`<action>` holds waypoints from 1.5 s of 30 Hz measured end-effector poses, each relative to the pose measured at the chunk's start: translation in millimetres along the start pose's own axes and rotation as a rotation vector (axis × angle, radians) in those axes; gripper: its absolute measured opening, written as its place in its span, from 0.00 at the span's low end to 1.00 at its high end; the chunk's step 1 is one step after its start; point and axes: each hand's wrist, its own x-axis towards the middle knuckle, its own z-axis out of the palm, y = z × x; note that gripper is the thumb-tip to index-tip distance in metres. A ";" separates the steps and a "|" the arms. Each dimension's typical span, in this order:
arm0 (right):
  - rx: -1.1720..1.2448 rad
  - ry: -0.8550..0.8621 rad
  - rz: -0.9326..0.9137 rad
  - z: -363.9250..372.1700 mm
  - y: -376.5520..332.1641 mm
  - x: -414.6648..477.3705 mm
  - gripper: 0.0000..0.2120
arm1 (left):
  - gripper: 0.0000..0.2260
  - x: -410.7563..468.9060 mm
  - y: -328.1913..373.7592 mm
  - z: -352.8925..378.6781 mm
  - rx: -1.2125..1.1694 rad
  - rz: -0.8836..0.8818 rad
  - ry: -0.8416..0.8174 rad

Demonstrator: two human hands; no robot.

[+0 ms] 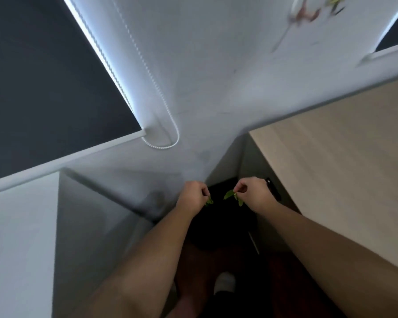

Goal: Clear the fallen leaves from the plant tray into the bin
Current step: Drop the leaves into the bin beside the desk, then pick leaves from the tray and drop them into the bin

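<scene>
The bin (pixel 228 222) sits low in the gap between a cabinet (pixel 21 237) on the left and the bench (pixel 331 168) on the right, with the wall (pixel 193 76) behind. Above it, side by side and apart, the left grip (pixel 193 196) pinches a leaf (pixel 209 201) and the right grip (pixel 255 193) pinches leaves (pixel 230 195).

Bright green on the small thin leaves (pixel 229 194), against the black of the deep bin (pixel 228 221). Pale beige with faint straight wood grain across the flat laminate tabletop (pixel 342 157). Flat dark grey on the fabric roller blind (pixel 44 88), white on its beaded plastic chain (pixel 147 72) and the wall (pixel 216 53).
</scene>
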 end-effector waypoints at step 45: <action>0.127 0.665 0.652 -186.1 312.4 -368.4 0.08 | 0.11 -201.0 424.0 268.6 0.572 1.131 -0.488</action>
